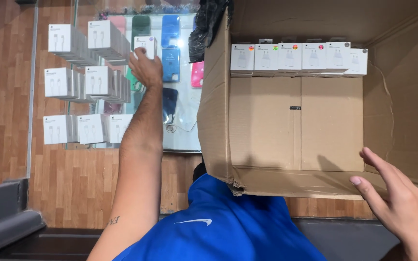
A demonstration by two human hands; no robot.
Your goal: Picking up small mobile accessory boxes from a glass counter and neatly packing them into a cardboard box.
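While the left hand [145, 67] reaches out over the glass counter [185, 135], its fingers are closed around a small white charger box [145, 46], pinched at the lower edge so the printed face stays outward. Box sits at the fingertips, just beyond the nearest stack.

Left of that grip: stacks of white cable boxes [85, 79] in three rough rows on the glass, faces up and edges aligned, likely so they can be counted or picked at a glance. Right of the grip and partly under the forearm: phone cases [171, 46] laid flat on the glass, blue, green, pink, one dark. A crumpled black plastic bag [206, 24] hangs by the carton's corner.

Right hand [397, 200] rests against the near rim of an open cardboard carton [267, 125], fingers spread and extended, gripping nothing; it appears to steady the carton, which is tipped toward the person. Beyond that hand, along the far inside wall, a single row of white charger boxes [298, 58] stands upright, touching side to side, with small coloured stickers on top. Rest of the carton floor bare cardboard.

Blue shirt [228, 227] fills the lower view; wood-pattern floor [73, 183] lies below the counter.
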